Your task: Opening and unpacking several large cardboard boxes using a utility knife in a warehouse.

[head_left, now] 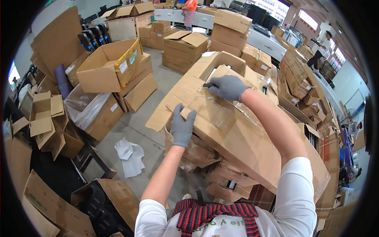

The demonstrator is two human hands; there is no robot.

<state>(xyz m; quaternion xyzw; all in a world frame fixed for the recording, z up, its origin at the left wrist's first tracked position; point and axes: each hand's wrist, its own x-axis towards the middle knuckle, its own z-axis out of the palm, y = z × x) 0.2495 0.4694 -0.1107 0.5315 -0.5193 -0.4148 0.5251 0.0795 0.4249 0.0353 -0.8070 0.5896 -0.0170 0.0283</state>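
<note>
A long, taped cardboard box (pixel 233 122) lies in front of me, with clear tape strips across its top. My left hand (pixel 182 125), in a grey glove, grips the cardboard edge on the box's left side, thumb and fingers on either side of it. Also gloved in grey, my right hand (pixel 230 87) is closed over the top near the far end. A small black tool (pixel 208 85) pokes out of its fingers at the taped surface; most of it is hidden, so its exact kind does not show. A wide cardboard flap (pixel 173 102) spreads to the left.
Torn cartons (pixel 233 177) sit below the box. White packing sheets (pixel 130 156) lie on the floor to the left. An open carton (pixel 98 69) and a plastic-lined carton (pixel 103 122) stand farther left. Stacked boxes (pixel 231 29) rise beyond. Two people (pixel 190 12) are in the background.
</note>
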